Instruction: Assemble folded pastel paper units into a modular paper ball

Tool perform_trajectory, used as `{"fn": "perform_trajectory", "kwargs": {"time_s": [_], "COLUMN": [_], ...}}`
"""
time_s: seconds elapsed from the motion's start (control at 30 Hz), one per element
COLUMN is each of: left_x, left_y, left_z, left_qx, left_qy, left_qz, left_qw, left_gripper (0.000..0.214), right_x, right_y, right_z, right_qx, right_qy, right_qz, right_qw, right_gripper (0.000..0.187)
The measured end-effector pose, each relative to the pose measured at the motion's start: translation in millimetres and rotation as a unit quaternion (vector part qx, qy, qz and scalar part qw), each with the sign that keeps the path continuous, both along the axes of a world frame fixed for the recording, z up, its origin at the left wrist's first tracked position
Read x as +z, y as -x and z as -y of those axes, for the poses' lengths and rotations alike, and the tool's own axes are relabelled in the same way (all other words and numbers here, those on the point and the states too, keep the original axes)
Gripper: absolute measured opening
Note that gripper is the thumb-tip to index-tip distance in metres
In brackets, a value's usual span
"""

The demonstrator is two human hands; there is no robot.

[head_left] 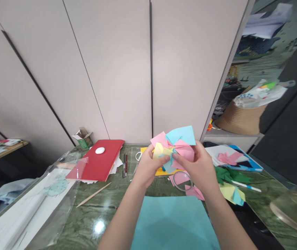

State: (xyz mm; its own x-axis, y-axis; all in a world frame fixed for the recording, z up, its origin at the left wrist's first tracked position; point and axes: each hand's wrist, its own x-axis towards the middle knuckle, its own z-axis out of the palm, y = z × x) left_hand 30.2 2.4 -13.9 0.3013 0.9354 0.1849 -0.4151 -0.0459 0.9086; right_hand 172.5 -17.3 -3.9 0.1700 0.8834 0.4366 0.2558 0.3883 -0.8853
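Both hands grip one folded-paper model made of pink, blue and yellow pieces, raised above the table. My left hand pinches its yellow and blue side, thumb in front. On the other side, my right hand has its thumb pressed on a pink fold close to the left thumb; its fingers are partly hidden behind the paper. Below the hands lie a clear tape roll and pink paper pieces. A sheet of blue paper lies between my forearms.
Left on the green table are a red folder, a pointed wooden stick, pens and scissors. Green paper, a white pen and a glass jug stand or lie right. Cabinet doors rise behind.
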Motion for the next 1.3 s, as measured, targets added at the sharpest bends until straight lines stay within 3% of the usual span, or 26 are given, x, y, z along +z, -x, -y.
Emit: {"fn": "perform_trajectory", "kwargs": {"time_s": [0.17,0.33,0.57,0.77,0.9,1.1,1.3], "left_x": [-0.5,-1.2,-3.7,-2.5,-0.5,0.3,-0.9], "left_y": [0.1,-2.6,-1.4,-1.6,0.2,4.9,9.9], "left_z": [-1.4,-4.4,-5.5,-4.3,-3.8,-5.9,-5.9], "left_qx": [-0.016,0.052,0.073,0.055,0.052,0.038,0.003], "left_qy": [0.014,-0.007,-0.022,-0.007,0.008,-0.003,-0.019], "left_qz": [0.008,-0.019,-0.015,0.014,0.010,0.011,-0.029], "left_qw": [1.000,0.998,0.997,0.998,0.999,0.999,0.999], "left_gripper": [0.050,0.053,0.054,0.048,0.044,0.045,0.050], "right_x": [-3.3,-4.8,0.9,-7.5,-8.1,-5.9,-5.9], "right_y": [-3.8,-8.1,-8.4,-8.3,-9.9,-15.2,-13.5], "right_z": [-5.0,-3.3,0.9,-4.3,-5.3,-5.2,-2.5], "right_qx": [0.039,0.037,0.150,0.089,0.120,0.114,0.055], "right_qy": [0.035,0.053,0.044,0.040,0.045,-0.020,0.026], "right_qz": [0.015,0.088,0.003,0.008,-0.022,-0.032,0.038], "right_qw": [0.999,0.994,0.988,0.995,0.992,0.993,0.997], "right_gripper": [0.031,0.013,0.025,0.031,0.035,0.057,0.049]}}
